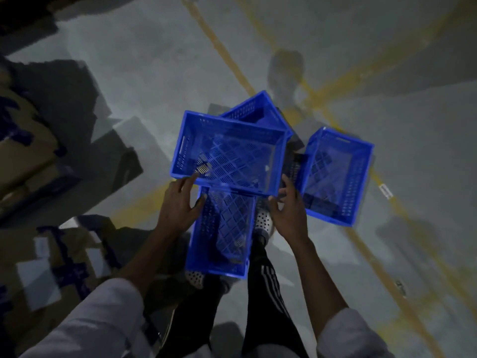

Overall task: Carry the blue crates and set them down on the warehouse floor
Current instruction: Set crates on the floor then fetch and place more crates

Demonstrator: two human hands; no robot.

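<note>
The grey concrete warehouse floor [144, 73], crossed by yellow painted lines [221, 47], fills the view, with brown cardboard boxes [25, 140] piled along its left side. In the middle are four blue, open-topped plastic crates with slotted walls and lattice bottoms. The uppermost crate [229, 153] lies crosswise, perched on the near crate [222, 236] that sits between the person's feet, and apparently also on the far crate [247, 109] behind it. The right-hand crate [338, 177] rests on the floor just beside them. All four look empty, so each should be light, stiff and easy to lift alone. The perched one could skate on the smooth rims beneath it if nudged. The best hold is probably the handle slot [183, 148] in each short end wall, or else under the thick top rim at two opposite sides. The left hand [178, 202] is open, its straight, spread fingers touching the near-left corner of the uppermost crate's rim. The right hand [289, 213] is open too, fingers reaching to the near-right corner; whether they touch it I cannot tell. Neither hand grips anything. A small white label [386, 191] lies on the floor to the right.
</note>
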